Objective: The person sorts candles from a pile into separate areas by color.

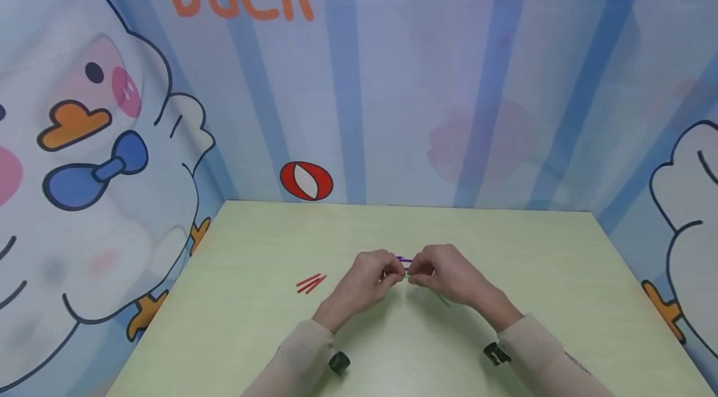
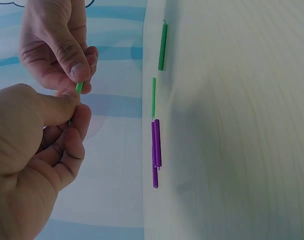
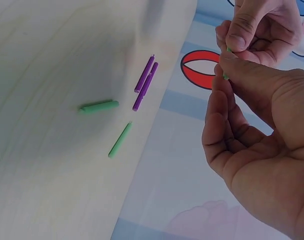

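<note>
My left hand and right hand meet over the middle of the table, fingertips almost together. Between them is a small green candle, thin as a stick and mostly covered by the fingers. Thumb and forefinger of each hand pinch it, one hand at either end. On the table beyond lie a darker green candle and a light green candle. Several purple candles lie close alongside one another, a thin wick showing at one tip.
Several red candles lie on the pale table, left of my left hand. A blue striped backdrop with duck drawings rises behind the table's far edge and at both sides. Small black cameras sit at the sleeve cuffs.
</note>
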Motion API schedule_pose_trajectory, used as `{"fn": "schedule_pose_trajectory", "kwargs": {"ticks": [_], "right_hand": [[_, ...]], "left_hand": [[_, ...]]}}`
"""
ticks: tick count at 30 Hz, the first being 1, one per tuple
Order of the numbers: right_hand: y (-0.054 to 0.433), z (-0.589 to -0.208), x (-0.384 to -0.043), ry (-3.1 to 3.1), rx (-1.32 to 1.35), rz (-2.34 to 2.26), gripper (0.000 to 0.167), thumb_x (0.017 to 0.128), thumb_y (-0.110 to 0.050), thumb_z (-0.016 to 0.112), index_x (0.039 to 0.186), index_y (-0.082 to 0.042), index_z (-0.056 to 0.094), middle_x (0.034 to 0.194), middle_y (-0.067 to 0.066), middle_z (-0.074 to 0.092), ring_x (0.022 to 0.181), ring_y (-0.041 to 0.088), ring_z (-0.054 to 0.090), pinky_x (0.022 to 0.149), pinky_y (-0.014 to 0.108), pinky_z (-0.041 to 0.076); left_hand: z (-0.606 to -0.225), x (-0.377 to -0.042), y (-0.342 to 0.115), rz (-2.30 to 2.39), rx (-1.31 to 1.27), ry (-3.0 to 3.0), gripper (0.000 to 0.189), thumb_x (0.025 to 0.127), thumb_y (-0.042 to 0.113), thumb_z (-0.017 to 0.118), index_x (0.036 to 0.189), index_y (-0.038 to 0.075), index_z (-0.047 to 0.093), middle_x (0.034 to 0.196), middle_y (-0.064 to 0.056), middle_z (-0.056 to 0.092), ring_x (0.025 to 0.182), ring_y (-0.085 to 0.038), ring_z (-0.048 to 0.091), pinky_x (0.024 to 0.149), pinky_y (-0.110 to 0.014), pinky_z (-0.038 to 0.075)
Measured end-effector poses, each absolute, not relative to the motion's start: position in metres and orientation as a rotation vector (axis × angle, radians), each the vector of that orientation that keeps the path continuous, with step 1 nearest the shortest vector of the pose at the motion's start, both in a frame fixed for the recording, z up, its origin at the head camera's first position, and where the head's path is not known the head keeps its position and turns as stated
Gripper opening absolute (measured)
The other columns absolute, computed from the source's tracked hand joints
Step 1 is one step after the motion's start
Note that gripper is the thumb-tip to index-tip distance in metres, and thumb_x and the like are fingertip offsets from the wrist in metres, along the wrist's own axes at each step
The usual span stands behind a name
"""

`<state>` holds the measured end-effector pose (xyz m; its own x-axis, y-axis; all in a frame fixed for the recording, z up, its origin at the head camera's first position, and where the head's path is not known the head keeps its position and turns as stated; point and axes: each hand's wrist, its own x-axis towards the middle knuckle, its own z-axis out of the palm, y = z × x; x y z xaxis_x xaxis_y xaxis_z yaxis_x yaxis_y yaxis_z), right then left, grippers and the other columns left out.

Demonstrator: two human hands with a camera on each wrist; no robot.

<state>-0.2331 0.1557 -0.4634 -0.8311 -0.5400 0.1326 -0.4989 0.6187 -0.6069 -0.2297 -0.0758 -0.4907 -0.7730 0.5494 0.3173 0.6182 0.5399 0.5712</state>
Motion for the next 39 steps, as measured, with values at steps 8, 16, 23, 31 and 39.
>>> {"fn": "schedule_pose_trajectory", "kwargs": {"ticks": [8,16,23,31,39], "right_hand": [[0.159,-0.465,-0.230,2.773,-0.903,-1.019,0.003,0.097,-0.009,0.087,0.100,-0.010,0.085,0.089,-0.009,0.077,0.075,0.003,0.065,0.067,0.025,0.056],[0.173,-0.463,-0.227,2.850,-0.908,-0.953,0.011,0.096,-0.006,0.086,0.096,-0.015,0.080,0.087,-0.011,0.069,0.077,0.002,0.063,0.069,0.026,0.056],[0.215,-0.462,-0.221,2.965,-0.689,-0.933,0.008,0.099,-0.008,0.084,0.100,-0.015,0.079,0.088,-0.008,0.069,0.078,0.007,0.062,0.067,0.029,0.053],[0.260,-0.461,-0.209,3.077,-0.482,-0.932,0.009,0.102,-0.011,0.080,0.108,-0.006,0.076,0.086,-0.003,0.071,0.072,0.010,0.063,0.062,0.034,0.051],[0.290,-0.466,-0.196,3.062,-0.294,-0.904,0.011,0.105,-0.010,0.075,0.109,-0.001,0.071,0.083,0.000,0.070,0.068,0.014,0.062,0.061,0.037,0.050]], "left_hand": [[-0.491,-0.230,-0.073,-1.045,-1.028,-2.667,0.006,0.102,0.005,0.081,0.101,0.011,0.080,0.101,0.000,0.077,0.087,-0.002,0.065,0.078,-0.015,0.056],[-0.491,-0.229,-0.076,-1.016,-1.038,-2.617,0.006,0.102,0.007,0.081,0.106,0.011,0.078,0.108,-0.001,0.070,0.099,-0.010,0.072,0.089,-0.030,0.064],[-0.495,-0.230,-0.076,-0.951,-1.067,-2.645,0.006,0.102,0.009,0.083,0.105,0.013,0.079,0.108,0.000,0.069,0.101,-0.009,0.071,0.091,-0.023,0.061],[-0.506,-0.232,-0.061,-0.756,-1.281,-2.689,0.018,0.103,0.011,0.081,0.122,0.012,0.082,0.119,0.000,0.076,0.119,-0.016,0.071,0.109,-0.025,0.054],[-0.517,-0.230,-0.037,-0.519,-1.441,-2.745,0.029,0.108,0.015,0.075,0.136,0.016,0.078,0.144,-0.003,0.071,0.141,-0.016,0.062,0.122,-0.026,0.043]]}}
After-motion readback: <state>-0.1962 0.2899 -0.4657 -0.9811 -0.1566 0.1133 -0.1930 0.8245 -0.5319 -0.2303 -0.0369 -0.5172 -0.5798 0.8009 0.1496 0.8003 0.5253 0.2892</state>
